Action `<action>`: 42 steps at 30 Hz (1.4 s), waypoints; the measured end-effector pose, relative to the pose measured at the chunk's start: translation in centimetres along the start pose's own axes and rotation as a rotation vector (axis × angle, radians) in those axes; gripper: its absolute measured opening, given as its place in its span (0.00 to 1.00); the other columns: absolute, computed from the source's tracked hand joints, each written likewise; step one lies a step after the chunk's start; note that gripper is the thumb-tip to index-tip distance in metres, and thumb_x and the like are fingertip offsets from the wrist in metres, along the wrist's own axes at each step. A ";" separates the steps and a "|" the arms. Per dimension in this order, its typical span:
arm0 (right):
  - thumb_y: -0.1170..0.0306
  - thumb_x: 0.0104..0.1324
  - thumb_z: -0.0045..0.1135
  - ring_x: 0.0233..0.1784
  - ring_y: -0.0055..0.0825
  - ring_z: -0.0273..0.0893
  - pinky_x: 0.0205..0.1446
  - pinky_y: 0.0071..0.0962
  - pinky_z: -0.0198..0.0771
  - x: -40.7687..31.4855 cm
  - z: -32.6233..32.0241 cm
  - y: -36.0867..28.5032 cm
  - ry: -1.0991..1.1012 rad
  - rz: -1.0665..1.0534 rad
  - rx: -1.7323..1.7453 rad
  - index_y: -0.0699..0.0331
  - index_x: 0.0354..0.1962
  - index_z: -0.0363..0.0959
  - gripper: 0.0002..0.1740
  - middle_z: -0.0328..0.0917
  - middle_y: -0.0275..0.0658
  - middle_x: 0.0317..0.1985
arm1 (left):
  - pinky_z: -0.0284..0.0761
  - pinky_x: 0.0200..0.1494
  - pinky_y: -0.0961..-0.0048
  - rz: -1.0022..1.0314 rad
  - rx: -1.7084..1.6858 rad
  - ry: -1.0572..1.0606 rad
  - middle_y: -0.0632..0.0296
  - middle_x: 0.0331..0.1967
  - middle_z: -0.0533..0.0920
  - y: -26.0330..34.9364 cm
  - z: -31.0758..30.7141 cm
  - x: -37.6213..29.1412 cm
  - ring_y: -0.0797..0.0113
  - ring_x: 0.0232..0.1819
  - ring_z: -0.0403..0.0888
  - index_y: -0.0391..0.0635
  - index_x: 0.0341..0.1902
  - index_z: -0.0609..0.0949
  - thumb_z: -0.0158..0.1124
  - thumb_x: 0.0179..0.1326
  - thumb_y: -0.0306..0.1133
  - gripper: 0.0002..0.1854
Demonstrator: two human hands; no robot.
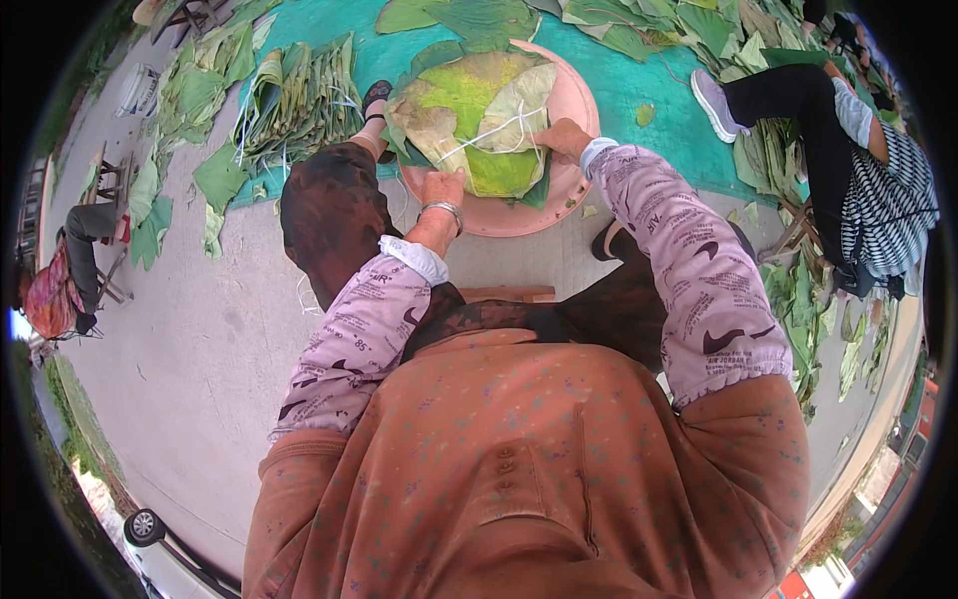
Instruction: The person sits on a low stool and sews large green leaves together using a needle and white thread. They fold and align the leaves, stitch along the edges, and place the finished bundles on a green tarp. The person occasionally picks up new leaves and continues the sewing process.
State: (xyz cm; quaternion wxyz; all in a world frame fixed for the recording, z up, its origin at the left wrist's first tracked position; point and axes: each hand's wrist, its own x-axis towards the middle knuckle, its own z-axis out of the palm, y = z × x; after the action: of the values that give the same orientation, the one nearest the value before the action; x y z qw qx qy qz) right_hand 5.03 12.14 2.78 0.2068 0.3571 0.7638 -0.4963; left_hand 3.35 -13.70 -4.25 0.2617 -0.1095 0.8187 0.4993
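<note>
A round stack of lotus leaves point(490, 86), yellow-green with pale grey-brown patches, lies in front of me on a pink plastic basin point(576, 93). White string point(490, 136) runs slantwise over its top and forms a loose loop toward the right. At the near left edge of the stack, my left hand point(445, 187) is closed on a strand of the string. My right hand point(563, 140) pinches the string at the right side, its fingers against the leaves. Some of both hands' fingertips are hidden.
Green sheeting point(636, 142) covers the ground beyond. A tied bundle of folded leaves point(303, 101) stands at left, with loose leaves point(221, 176) nearby. Seated people are at right point(883, 195) and far left point(71, 269). A white bucket point(137, 90) stands upper left.
</note>
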 end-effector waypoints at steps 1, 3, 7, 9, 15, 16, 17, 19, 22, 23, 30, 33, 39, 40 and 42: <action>0.59 0.48 0.66 0.35 0.37 0.76 0.38 0.38 0.73 0.1 0.4 0.6 -0.029 -0.016 0.122 0.74 0.36 0.72 0.26 0.75 0.46 0.35 | 0.71 0.40 0.70 -0.062 -0.063 0.023 0.53 0.39 0.77 -0.7 0.6 -0.2 0.63 0.38 0.75 0.34 0.48 0.70 0.63 0.54 0.40 0.24; 0.62 0.48 0.66 0.33 0.36 0.76 0.37 0.38 0.73 0.1 0.7 1.9 -0.068 -0.046 0.375 0.74 0.36 0.72 0.24 0.76 0.45 0.34 | 0.71 0.39 0.68 -0.174 -0.184 0.052 0.52 0.42 0.75 -1.1 2.0 -0.5 0.62 0.39 0.74 0.34 0.50 0.69 0.64 0.54 0.43 0.28; 0.67 0.52 0.61 0.37 0.32 0.74 0.41 0.36 0.73 -1.2 0.4 1.4 -0.154 0.063 0.559 0.68 0.39 0.71 0.18 0.75 0.41 0.35 | 0.70 0.36 0.58 -0.393 -0.338 -0.258 0.46 0.54 0.69 2.9 1.0 -3.1 0.50 0.48 0.72 0.49 0.60 0.62 0.62 0.50 0.56 0.39; 0.68 0.54 0.59 0.32 0.29 0.71 0.39 0.33 0.72 -2.1 0.9 0.3 -0.220 0.100 0.685 0.64 0.34 0.70 0.11 0.72 0.37 0.31 | 0.66 0.46 0.54 -0.365 -0.468 -0.289 0.51 0.55 0.69 3.6 0.9 -4.0 0.51 0.55 0.67 0.55 0.61 0.63 0.61 0.50 0.58 0.37; 0.70 0.55 0.54 0.29 0.23 0.71 0.34 0.27 0.72 -2.7 0.9 -1.2 -0.199 0.015 0.903 0.61 0.32 0.70 0.07 0.72 0.33 0.27 | 0.62 0.55 0.51 -0.327 -0.858 -0.351 0.57 0.51 0.69 6.4 0.1 -3.9 0.54 0.54 0.66 0.48 0.57 0.65 0.67 0.46 0.52 0.37; 0.69 0.56 0.53 0.29 0.22 0.71 0.34 0.26 0.72 -3.1 1.1 -1.1 -0.197 0.020 0.914 0.61 0.32 0.70 0.06 0.73 0.33 0.27 | 0.61 0.57 0.50 -0.330 -0.894 -0.369 0.55 0.54 0.66 6.7 -0.3 -4.5 0.52 0.57 0.63 0.47 0.58 0.63 0.68 0.46 0.51 0.39; 0.70 0.57 0.51 0.24 0.24 0.71 0.30 0.26 0.72 -3.9 1.0 -1.4 -0.225 0.034 0.928 0.61 0.33 0.69 0.06 0.72 0.32 0.25 | 0.60 0.58 0.48 -0.337 -0.899 -0.379 0.54 0.54 0.65 6.8 -0.6 -4.7 0.50 0.58 0.62 0.45 0.59 0.61 0.69 0.45 0.49 0.41; 0.70 0.58 0.50 0.27 0.25 0.75 0.32 0.29 0.74 -2.5 1.5 -0.2 -0.241 0.018 0.987 0.61 0.37 0.69 0.09 0.75 0.35 0.30 | 0.54 0.59 0.44 -0.348 -0.849 -0.419 0.52 0.58 0.62 7.9 -0.6 -5.0 0.46 0.59 0.59 0.48 0.61 0.60 0.69 0.45 0.46 0.41; 0.68 0.58 0.50 0.31 0.24 0.75 0.33 0.27 0.74 -3.7 2.5 -0.3 -0.241 0.027 0.983 0.60 0.40 0.69 0.12 0.75 0.33 0.31 | 0.54 0.57 0.36 -0.340 -0.978 -0.401 0.52 0.60 0.64 7.7 -1.0 -5.5 0.43 0.60 0.61 0.50 0.61 0.61 0.62 0.52 0.33 0.33; 0.65 0.59 0.51 0.29 0.22 0.74 0.33 0.24 0.73 -5.0 2.7 -0.6 -0.239 0.029 0.940 0.58 0.39 0.70 0.11 0.75 0.31 0.31 | 0.55 0.58 0.37 -0.220 -1.115 -0.453 0.53 0.61 0.64 8.0 -1.1 -6.1 0.46 0.60 0.62 0.49 0.61 0.62 0.57 0.54 0.26 0.30; 0.51 0.63 0.46 0.28 0.21 0.66 0.31 0.24 0.69 -5.4 2.4 0.0 -0.159 -0.057 1.087 0.62 0.36 0.69 0.21 0.70 0.32 0.29 | 0.62 0.59 0.50 -0.068 -1.215 -0.298 0.54 0.55 0.70 9.5 -0.8 -5.7 0.51 0.56 0.67 0.42 0.57 0.66 0.53 0.54 0.19 0.24; 0.51 0.64 0.45 0.28 0.21 0.67 0.31 0.23 0.69 -5.1 2.0 0.0 -0.117 -0.042 1.157 0.64 0.37 0.68 0.22 0.72 0.35 0.29 | 0.61 0.58 0.48 -0.045 -1.237 -0.343 0.55 0.55 0.71 11.2 -2.4 -5.1 0.52 0.54 0.69 0.45 0.58 0.66 0.53 0.54 0.19 0.25; 0.53 0.64 0.47 0.27 0.20 0.68 0.29 0.20 0.69 -5.0 2.1 -0.1 -0.126 -0.070 1.077 0.64 0.37 0.69 0.21 0.73 0.35 0.29 | 0.60 0.60 0.47 0.228 -1.294 -0.379 0.52 0.54 0.71 19.3 -10.3 -5.0 0.50 0.55 0.69 0.43 0.57 0.67 0.52 0.57 0.21 0.22; 0.53 0.63 0.48 0.27 0.19 0.68 0.29 0.20 0.69 -4.8 2.1 0.0 -0.120 -0.076 1.075 0.64 0.37 0.69 0.21 0.73 0.35 0.29 | 0.60 0.59 0.47 0.253 -1.262 -0.318 0.52 0.53 0.72 21.1 -12.2 -5.2 0.51 0.55 0.69 0.43 0.56 0.68 0.52 0.57 0.21 0.21; 0.53 0.63 0.48 0.26 0.18 0.68 0.28 0.20 0.69 -4.5 2.1 0.2 -0.113 -0.088 1.062 0.64 0.37 0.69 0.21 0.73 0.34 0.28 | 0.61 0.59 0.48 0.334 -1.227 -0.243 0.54 0.53 0.73 24.2 -16.2 -5.2 0.52 0.54 0.70 0.45 0.56 0.69 0.53 0.56 0.22 0.21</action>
State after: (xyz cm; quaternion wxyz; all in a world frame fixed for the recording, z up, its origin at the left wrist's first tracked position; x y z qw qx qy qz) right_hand 8.02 8.75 4.78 0.0173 0.3528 0.4095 -0.8412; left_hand -8.15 -16.73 22.87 0.1612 -0.0529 0.3549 0.9194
